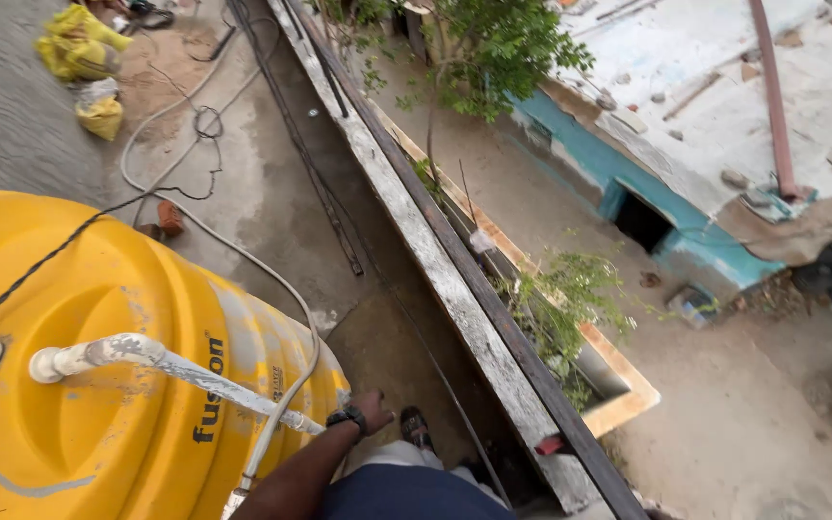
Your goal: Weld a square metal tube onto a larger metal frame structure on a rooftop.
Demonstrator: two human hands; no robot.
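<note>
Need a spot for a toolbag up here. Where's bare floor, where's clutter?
Bare: concrete between the yellow tank and the parapet wall. Crowded: far corner by the yellow sacks, where hose and cables loop. Left hand rests by the tank.

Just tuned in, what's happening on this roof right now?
A person stands beside a big yellow tank, looking down. Their left hand, wearing a watch, rests by the tank's side where a white pipe and hose run. The right hand isn't visible. A low parapet edges the roof.

We're on a house rooftop: yellow water tank, concrete parapet, loose hoses, neighbouring roof and alley below.
</note>
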